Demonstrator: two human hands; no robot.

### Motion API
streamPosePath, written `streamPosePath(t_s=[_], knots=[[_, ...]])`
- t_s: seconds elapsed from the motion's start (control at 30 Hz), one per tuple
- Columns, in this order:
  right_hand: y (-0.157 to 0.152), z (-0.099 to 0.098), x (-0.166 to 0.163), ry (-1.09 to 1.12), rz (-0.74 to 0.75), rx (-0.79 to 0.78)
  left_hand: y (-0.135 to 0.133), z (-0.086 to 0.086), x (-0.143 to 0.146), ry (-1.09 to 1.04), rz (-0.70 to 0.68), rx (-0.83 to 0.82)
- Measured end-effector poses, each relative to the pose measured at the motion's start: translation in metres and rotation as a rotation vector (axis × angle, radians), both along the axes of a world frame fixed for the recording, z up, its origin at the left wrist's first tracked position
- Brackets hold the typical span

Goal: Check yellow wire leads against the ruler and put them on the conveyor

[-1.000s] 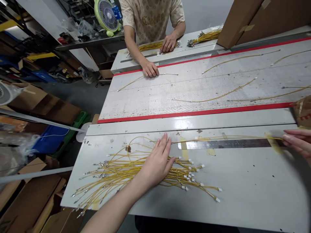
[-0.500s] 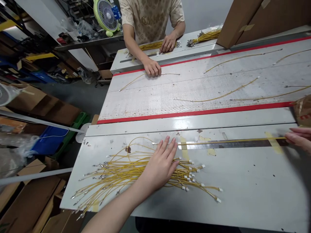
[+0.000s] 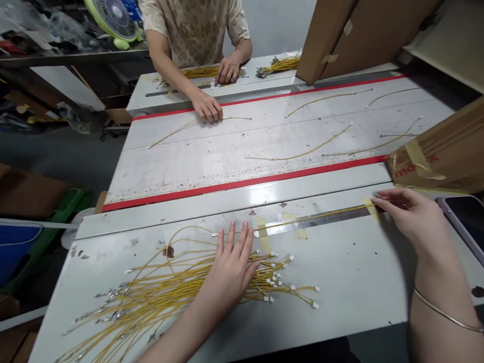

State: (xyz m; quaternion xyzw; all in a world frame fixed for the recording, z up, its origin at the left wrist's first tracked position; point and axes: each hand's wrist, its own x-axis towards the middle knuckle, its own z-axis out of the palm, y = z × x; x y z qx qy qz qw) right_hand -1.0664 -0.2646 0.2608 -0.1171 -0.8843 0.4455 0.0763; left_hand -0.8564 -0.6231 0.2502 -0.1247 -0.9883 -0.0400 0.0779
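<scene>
Yellow cable [image 3: 321, 216], two hands [image 3: 231, 275] on it, one ruler [image 3: 282, 228] alongside

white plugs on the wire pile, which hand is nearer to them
Left. The left hand lies over the wire pile, thumb just beside the white plugs; the right hand is farther off, beyond and right of them, pinching a single wire.

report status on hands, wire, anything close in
Left hand palm down over wire pile. Right hand pinching one wire, stretched along ruler. Cardboard box, phone near right hand.
</scene>
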Motion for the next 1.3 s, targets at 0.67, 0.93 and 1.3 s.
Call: streamPosePath(t_s=[0.67, 0.93, 1.3], knots=[[-0.022, 0.002, 0.005, 0.263, 0.165, 0.455, 0.006, -0.016, -0.003, 0.134, 0.037, -0.006], [-0.134, 0.014, 0.048, 0.188, 0.855, 0.239, 0.009, -0.012, -0.003, 0.09, 0.056, -0.048], [-0.197, 0.021, 0.07, 0.072, 1.144, 0.358, 0.009, -0.006, -0.002, 0.089, 0.056, -0.109]])
